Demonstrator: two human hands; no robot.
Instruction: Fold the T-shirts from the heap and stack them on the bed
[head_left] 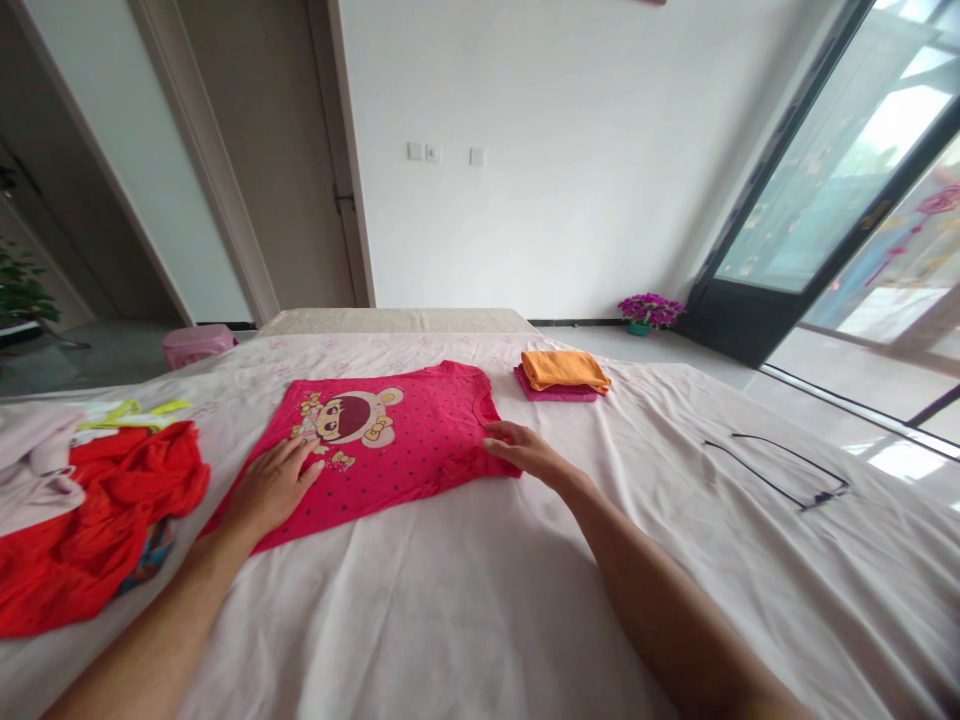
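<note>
A pink-red T-shirt [420, 440] with small dark dots lies spread out on the cloth, its neck toward the right. On its front is a printed cartoon girl in a mouse-eared hood. My left hand [279, 485] rests flat on the lower part of the shirt, beside the print, fingers stretched out. At the neck and shoulder end, my right hand [525, 452] touches the shirt with its fingers slightly bent and apart. Just beyond that hand sits a small stack of folded clothes, an orange garment [566, 368] on top of a dark pink one [559, 394].
A loose heap of clothes, with a bright red garment [112, 520] and a pale pink one [34, 465], lies at the left. Black-framed glasses [810, 495] rest on the pale bedsheet [465, 610] at right. A pink stool [199, 345] and purple flowers [651, 310] stand beyond.
</note>
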